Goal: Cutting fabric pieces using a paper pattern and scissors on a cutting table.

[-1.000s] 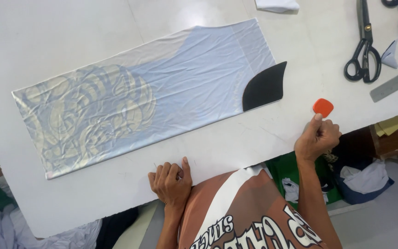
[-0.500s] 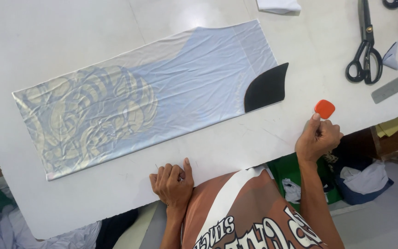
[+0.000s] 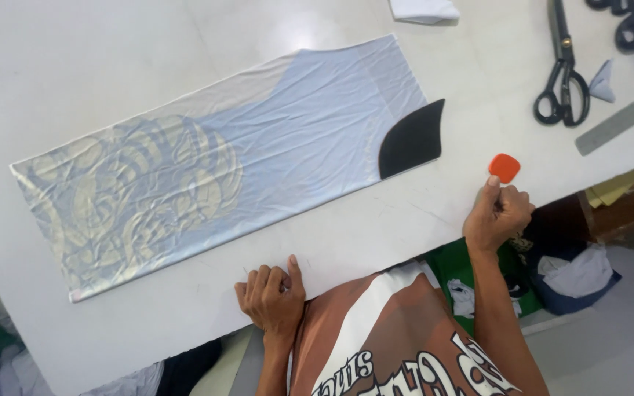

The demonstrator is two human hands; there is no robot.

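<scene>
The right hand (image 3: 499, 214) rests on the near edge of the white table (image 3: 111, 44), fingers curled in loosely, with the thumb stretched up toward a small orange chalk (image 3: 505, 167); the thumb tip sits just below the chalk, and I cannot tell whether it touches it, so the hand has no hold on anything that shows. The chalk lies flat on the table, near the front edge, just to the right of a black curved patch (image 3: 411, 139). That patch lies at the right end of a long pale blue cloth (image 3: 273, 154), which is spread flat and slanted across the table, creased all over, with a faded beige leaf print on its left half. The left hand (image 3: 271, 295) is at the table's near edge, well left of the other, fingers bent and knuckles up, the fingertips resting on the tabletop below the cloth and apart from it; it holds nothing. Farther back on the right lie black scissors (image 3: 563, 73), closed, with a small pale scrap (image 3: 602, 82) just beside them and a grey ruler (image 3: 621, 117) slanting toward the corner. A folded white piece (image 3: 423, 9) lies at the top edge
</scene>
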